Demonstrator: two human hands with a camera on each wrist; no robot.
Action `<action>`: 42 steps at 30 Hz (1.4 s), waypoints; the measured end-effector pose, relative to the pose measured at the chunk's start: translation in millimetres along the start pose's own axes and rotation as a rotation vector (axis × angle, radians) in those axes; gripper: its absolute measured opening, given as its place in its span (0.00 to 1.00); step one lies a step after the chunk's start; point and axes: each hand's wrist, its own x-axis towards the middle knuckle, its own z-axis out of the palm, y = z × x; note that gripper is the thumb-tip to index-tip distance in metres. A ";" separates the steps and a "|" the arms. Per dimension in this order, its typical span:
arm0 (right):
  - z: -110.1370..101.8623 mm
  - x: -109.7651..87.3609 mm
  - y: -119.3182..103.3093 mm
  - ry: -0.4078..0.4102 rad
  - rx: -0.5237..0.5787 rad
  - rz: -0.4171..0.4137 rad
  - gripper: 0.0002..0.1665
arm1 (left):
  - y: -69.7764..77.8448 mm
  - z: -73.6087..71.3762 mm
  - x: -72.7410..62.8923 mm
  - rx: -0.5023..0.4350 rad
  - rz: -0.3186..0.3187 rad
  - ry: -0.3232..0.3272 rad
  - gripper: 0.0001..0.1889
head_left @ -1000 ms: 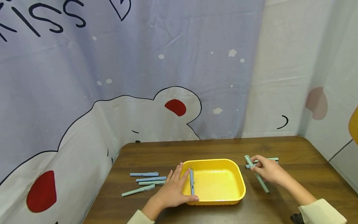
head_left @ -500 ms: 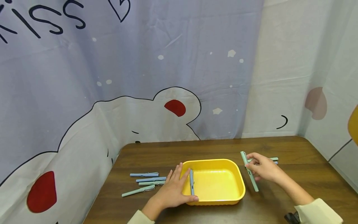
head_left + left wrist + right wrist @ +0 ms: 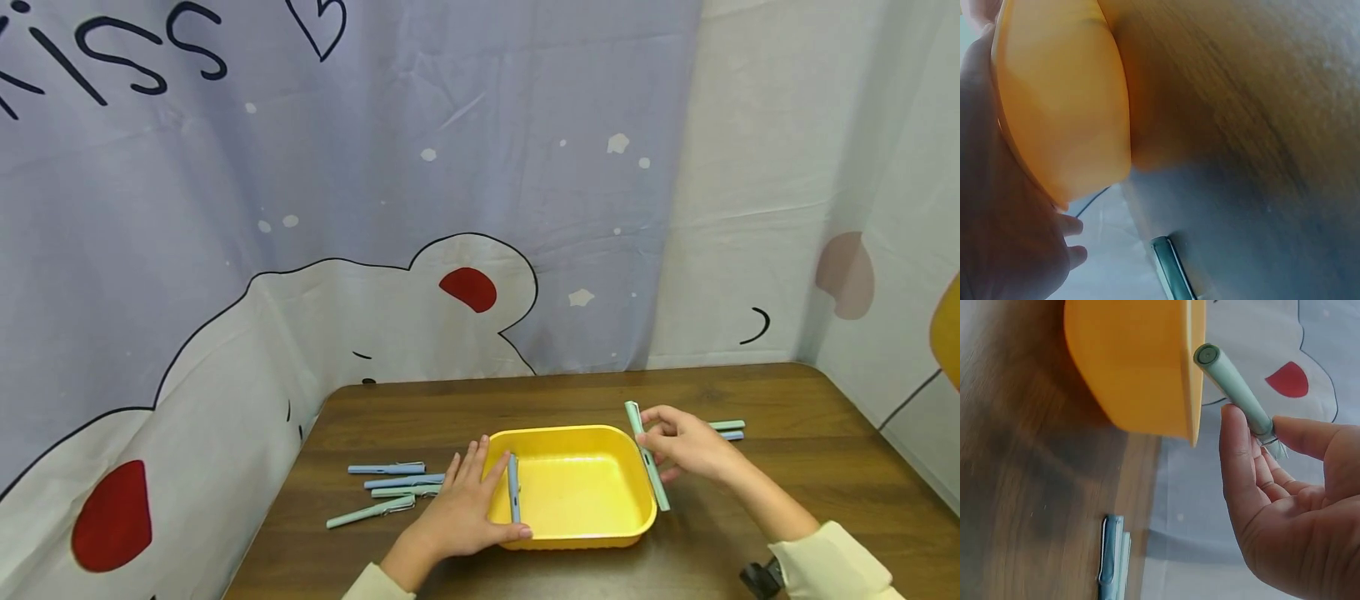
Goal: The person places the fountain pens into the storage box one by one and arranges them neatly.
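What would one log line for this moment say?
left hand: touches yellow tray | right hand: pinches green pen, raised near tray | blue pen: in tray | other pens: on table, both sides

2 pale cream sleeves (image 3: pixel 377 583) (image 3: pixel 832 562), 2 bare hands (image 3: pixel 467 510) (image 3: pixel 688 446), small black device (image 3: pixel 762 577) (right side)

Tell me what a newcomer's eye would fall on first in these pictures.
Likely the bright yellow, round-cornered rectangular tray on the brown wooden table, with the person's left hand touching its left side. Next, the slim pale green pen pinched in the right hand by the tray's right edge. Behind the table, a lavender and white printed cloth fills the upper head view.
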 end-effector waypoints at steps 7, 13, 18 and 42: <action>12.4 5.5 -3.5 -0.041 0.081 0.013 0.27 | 0.5 -1.2 -0.8 0.004 0.012 0.013 0.57; 25.9 12.3 -5.8 -0.043 0.118 0.044 0.26 | 0.1 -1.1 0.8 0.021 0.009 0.010 0.57; 37.7 16.0 -7.2 -0.052 0.136 0.058 0.26 | 0.8 -1.9 1.0 0.014 0.012 0.014 0.56; 89.0 27.0 -5.8 -0.086 0.238 0.053 0.23 | -1.2 1.6 0.4 0.012 -0.002 0.017 0.57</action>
